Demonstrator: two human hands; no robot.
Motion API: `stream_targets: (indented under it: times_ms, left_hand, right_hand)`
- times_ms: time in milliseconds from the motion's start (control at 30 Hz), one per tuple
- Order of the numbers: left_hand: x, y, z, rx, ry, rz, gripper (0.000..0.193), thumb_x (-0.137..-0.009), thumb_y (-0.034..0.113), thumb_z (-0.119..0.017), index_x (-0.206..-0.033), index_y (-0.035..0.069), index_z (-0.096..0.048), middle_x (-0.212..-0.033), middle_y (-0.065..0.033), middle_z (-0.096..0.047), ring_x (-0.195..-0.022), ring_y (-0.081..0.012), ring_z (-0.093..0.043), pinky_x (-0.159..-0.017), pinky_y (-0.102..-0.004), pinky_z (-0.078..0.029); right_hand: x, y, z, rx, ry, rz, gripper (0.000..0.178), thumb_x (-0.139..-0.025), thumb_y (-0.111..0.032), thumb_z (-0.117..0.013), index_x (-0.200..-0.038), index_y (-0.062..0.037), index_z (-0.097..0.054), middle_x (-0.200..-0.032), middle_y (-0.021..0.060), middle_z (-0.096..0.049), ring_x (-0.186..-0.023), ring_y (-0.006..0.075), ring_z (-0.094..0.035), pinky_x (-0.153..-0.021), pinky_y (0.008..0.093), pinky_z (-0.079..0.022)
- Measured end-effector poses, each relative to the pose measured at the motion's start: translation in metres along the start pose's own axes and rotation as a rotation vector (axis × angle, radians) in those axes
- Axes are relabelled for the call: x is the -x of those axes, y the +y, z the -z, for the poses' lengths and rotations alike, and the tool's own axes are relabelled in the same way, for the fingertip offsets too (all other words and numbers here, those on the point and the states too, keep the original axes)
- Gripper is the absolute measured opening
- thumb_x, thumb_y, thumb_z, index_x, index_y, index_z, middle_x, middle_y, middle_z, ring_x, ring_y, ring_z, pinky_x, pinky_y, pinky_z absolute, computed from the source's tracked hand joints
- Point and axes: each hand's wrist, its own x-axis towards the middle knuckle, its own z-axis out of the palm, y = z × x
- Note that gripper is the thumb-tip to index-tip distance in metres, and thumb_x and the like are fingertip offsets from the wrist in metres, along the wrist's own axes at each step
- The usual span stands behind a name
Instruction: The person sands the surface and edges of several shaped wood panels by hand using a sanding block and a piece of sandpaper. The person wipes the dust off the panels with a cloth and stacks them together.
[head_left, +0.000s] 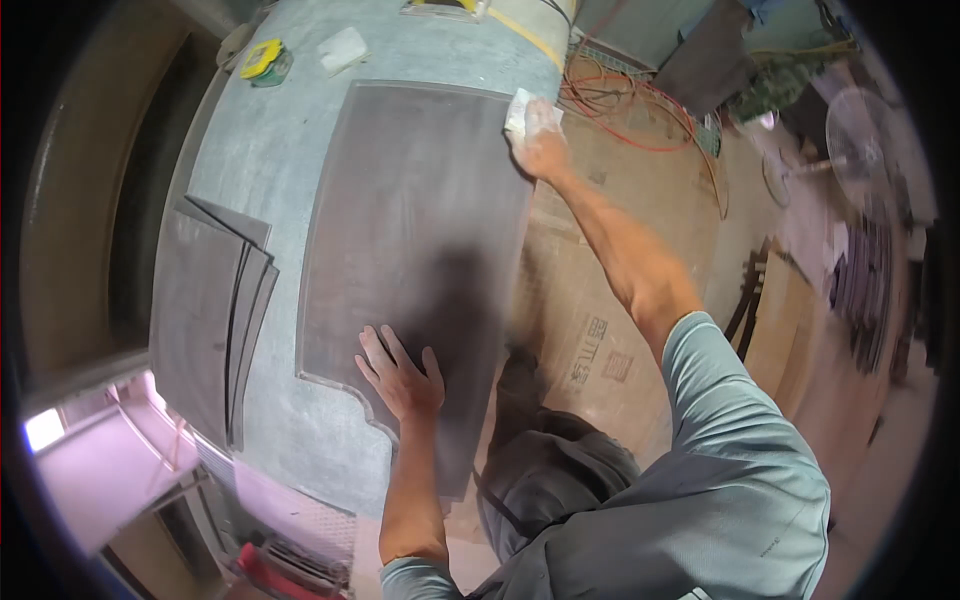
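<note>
A large dark grey-brown panel point(420, 190) lies flat on the pale blue-green worktable point(255, 170), its near left edge cut in a curve. My left hand point(402, 378) rests on the panel's near part, fingers spread, holding nothing. At the far right corner, my right hand point(542, 140) presses a folded white sheet point(518, 115) against the panel's edge; whether it is cloth or abrasive paper I cannot tell. My fingers partly cover that sheet. A shadow falls across the middle of the panel.
Several smaller dark panels point(200, 310) are stacked at the table's left. Farther back lie a yellow-lidded container point(264, 62) and a white piece point(343, 50). Orange hoses point(640, 115) coil on the cardboard-covered floor point(650, 220) at right. A fan point(858, 140) stands beyond, near stacked boards point(862, 280).
</note>
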Motion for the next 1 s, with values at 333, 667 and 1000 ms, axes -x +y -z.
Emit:
stream_targets:
  times_ms: [333,667,1000]
  left_hand:
    - [0.014,-0.012,0.002,0.096,0.016,0.176,0.08,-0.101,0.051,-0.071,-0.161,0.001,-0.054,-0.171,-0.0242,-0.044,-0.163,-0.0406,-0.033,-0.132,-0.0637,-0.023]
    - [0.125,0.109,0.068,1.316,0.295,0.744,0.12,-0.091,0.041,-0.09,-0.172,-0.01,-0.019,-0.177,-0.0334,-0.026,-0.167,-0.0465,-0.023,-0.134,-0.0482,-0.027]
    - [0.263,0.143,0.053,0.432,0.746,1.267,0.104,-0.087,0.021,-0.09,-0.169,-0.006,-0.032,-0.173,-0.0306,-0.036,-0.162,-0.0494,-0.033,-0.132,-0.0553,-0.032]
  right_hand:
    - [0.29,-0.153,0.138,-0.389,-0.415,0.385,0.06,-0.107,-0.016,-0.056,-0.159,0.0132,-0.045,-0.158,0.0404,-0.05,-0.149,0.0534,-0.05,-0.125,0.0575,-0.039]
    - [0.27,-0.248,0.209,-0.914,-1.24,0.23,0.04,-0.107,-0.017,-0.065,-0.142,0.0029,-0.063,-0.11,0.0165,-0.069,-0.103,0.0278,-0.07,-0.089,0.0401,-0.057]
    - [0.297,-0.316,0.114,-0.452,-1.02,1.56,0.074,-0.096,-0.04,-0.079,-0.155,0.0001,-0.06,-0.171,0.0226,-0.046,-0.162,0.0446,-0.036,-0.131,0.0652,-0.024]
